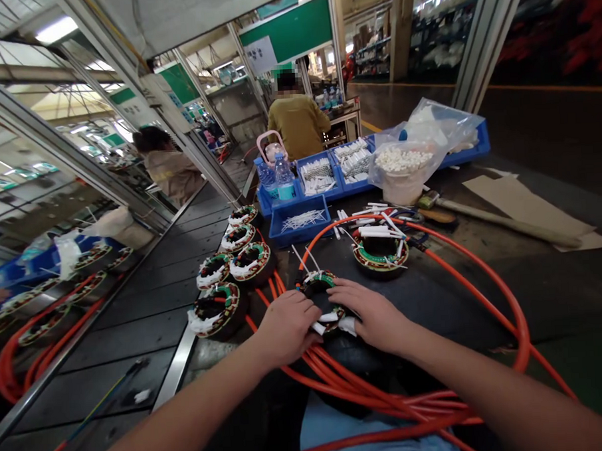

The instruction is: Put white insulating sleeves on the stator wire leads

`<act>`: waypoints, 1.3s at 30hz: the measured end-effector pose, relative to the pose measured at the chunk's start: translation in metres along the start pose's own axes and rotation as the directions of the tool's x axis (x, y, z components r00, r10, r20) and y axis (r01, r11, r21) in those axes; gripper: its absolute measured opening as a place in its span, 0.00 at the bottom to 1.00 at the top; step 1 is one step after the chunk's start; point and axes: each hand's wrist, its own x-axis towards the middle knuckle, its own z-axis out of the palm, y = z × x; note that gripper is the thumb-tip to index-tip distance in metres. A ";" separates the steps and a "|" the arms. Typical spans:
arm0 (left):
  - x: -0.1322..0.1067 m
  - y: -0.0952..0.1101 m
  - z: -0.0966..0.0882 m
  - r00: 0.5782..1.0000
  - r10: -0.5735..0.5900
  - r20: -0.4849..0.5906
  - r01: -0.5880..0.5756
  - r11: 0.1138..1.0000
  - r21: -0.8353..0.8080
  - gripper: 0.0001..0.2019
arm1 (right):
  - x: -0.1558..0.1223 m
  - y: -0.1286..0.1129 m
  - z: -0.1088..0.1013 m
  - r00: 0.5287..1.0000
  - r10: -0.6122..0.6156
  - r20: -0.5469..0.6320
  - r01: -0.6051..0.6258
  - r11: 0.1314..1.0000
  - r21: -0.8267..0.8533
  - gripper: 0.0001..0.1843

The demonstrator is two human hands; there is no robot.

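Note:
A round motor stator (319, 286) with green and copper windings and white sleeves lies on the dark bench right in front of me. My left hand (287, 326) rests on its near left side, fingers curled over the rim and a white sleeve. My right hand (372, 312) grips its near right side, fingers bent round the windings. A second stator (380, 252) with white sleeves laid across it sits just behind to the right. Orange cable (368, 389) loops round both and runs under my wrists.
Several more stators (233, 268) line the bench's left edge by the black conveyor (150, 312). Blue bins (323, 178) of white sleeves, water bottles (279, 176) and a bagged tub (403, 168) stand behind. Two people (296, 119) work farther off.

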 end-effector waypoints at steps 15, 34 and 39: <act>0.034 0.011 -0.016 0.960 -0.173 0.220 0.199 0.975 -0.103 0.14 | -0.075 0.134 -0.146 0.798 0.502 -0.332 -0.592 0.550 -0.589 0.22; 0.017 0.039 -0.009 0.911 -0.410 -0.041 0.394 0.895 -0.209 0.23 | 0.082 0.037 -0.128 0.969 0.169 -0.178 -0.242 0.534 -0.810 0.20; 0.013 0.035 0.004 0.910 -0.413 -0.034 0.378 0.861 -0.339 0.18 | 0.068 0.056 -0.110 0.956 0.291 -0.036 -0.176 0.474 -0.863 0.15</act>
